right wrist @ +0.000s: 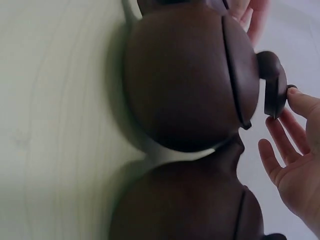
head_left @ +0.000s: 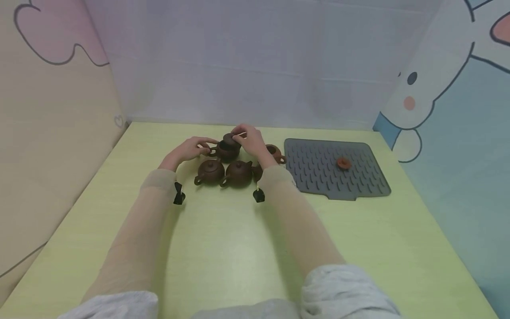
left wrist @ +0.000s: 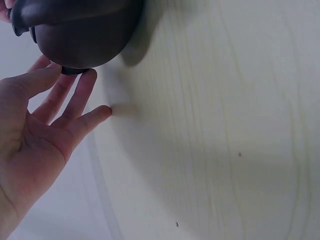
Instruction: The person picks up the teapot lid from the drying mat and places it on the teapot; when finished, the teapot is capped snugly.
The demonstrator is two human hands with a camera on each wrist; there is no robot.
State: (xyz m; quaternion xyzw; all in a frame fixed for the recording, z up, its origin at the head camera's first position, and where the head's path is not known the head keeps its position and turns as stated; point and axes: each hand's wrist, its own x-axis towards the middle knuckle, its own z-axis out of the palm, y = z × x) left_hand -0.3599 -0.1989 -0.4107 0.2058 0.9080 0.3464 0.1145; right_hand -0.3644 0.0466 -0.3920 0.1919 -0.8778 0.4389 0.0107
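Observation:
Behind the front pots stands a dark brown teapot [head_left: 227, 153] with its top uncovered. The left hand [head_left: 190, 149] holds this pot at its handle, thumb and fingertips meeting there in the left wrist view. Pinched between the right hand's [head_left: 251, 139] thumb and fingers is a dark round lid [head_left: 229, 139], tilted and raised over the pot's mouth. In the right wrist view the lid [right wrist: 275, 97] is seen edge-on. Two lidded brown teapots, one left [head_left: 210, 172] and one right [head_left: 239, 173], sit in front of it.
Partly behind the right wrist stands a lidless reddish-brown teapot [head_left: 273, 153]; a dark brown piece beside it is mostly hidden. To the right lies a grey ridged mat [head_left: 314, 177] with a reddish-brown lid [head_left: 344, 164] on it. A wall backs the table [head_left: 223, 239].

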